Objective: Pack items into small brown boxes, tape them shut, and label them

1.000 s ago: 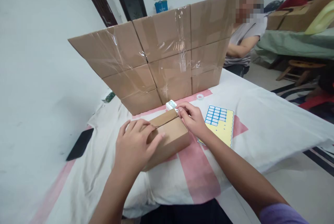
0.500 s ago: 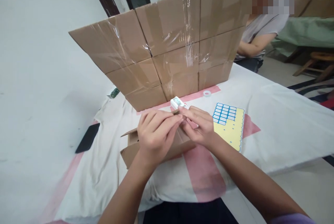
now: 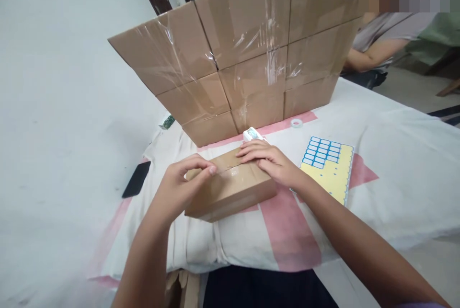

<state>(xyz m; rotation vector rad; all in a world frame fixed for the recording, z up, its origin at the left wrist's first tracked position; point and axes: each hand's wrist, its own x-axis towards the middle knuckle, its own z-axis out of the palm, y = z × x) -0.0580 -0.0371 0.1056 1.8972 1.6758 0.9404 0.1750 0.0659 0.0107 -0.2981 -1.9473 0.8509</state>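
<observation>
A small cardboard box [image 3: 230,188] sits before me on the cloth, its top flaps folded down to a seam. My left hand [image 3: 183,178] is over the left part of the top, thumb and forefinger pinched together near the seam. Whatever may be between those fingertips is hidden. My right hand [image 3: 264,159] lies across the right end of the top, fingers stretched out and resting on the flaps. Just behind the box is a small white item [image 3: 252,134], partly covered by my right hand.
Taped cardboard boxes [image 3: 251,68] form a wall at the back. On the right are a sticker sheet [image 3: 327,169] and a tape roll [image 3: 296,123]; on the left, a black phone-like slab [image 3: 136,179]. A person [image 3: 381,49] sits behind the wall's right end.
The box's raised flaps are now down and its top is covered. My hands, close together above it before, have moved apart and down onto the top. The view has shifted slightly.
</observation>
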